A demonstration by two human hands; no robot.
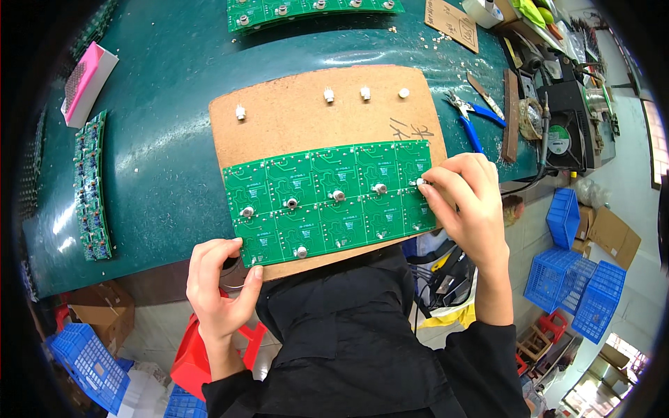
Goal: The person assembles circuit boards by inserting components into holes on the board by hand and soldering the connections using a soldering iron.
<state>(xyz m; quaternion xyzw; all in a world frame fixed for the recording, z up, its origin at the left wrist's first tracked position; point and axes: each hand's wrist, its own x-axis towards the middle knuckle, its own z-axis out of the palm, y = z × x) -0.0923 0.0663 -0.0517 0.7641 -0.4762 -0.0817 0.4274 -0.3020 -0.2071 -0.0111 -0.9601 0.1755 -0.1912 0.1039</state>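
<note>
A green printed circuit board panel (327,237) lies on a brown fiberboard sheet (279,104) in front of me. Round silver-and-white components stand along its middle, among them one (339,196) near the centre; another (300,252) sits in the lower row. My left hand (216,285) grips the panel's near left corner, forefinger at the left edge and thumb at the near edge. At the panel's right end, my right hand (463,202) pinches a small white component (420,181) against the board. Several loose components, one of them (240,112) at the left, lie on the sheet beyond the panel.
Another green panel (317,8) lies at the far side of the green tabletop (160,139). Blue-handled cutters (474,118), tweezers (486,96) and a black soldering unit (568,129) are at the right. A populated board (90,188) and a pink-and-white box (87,83) lie left.
</note>
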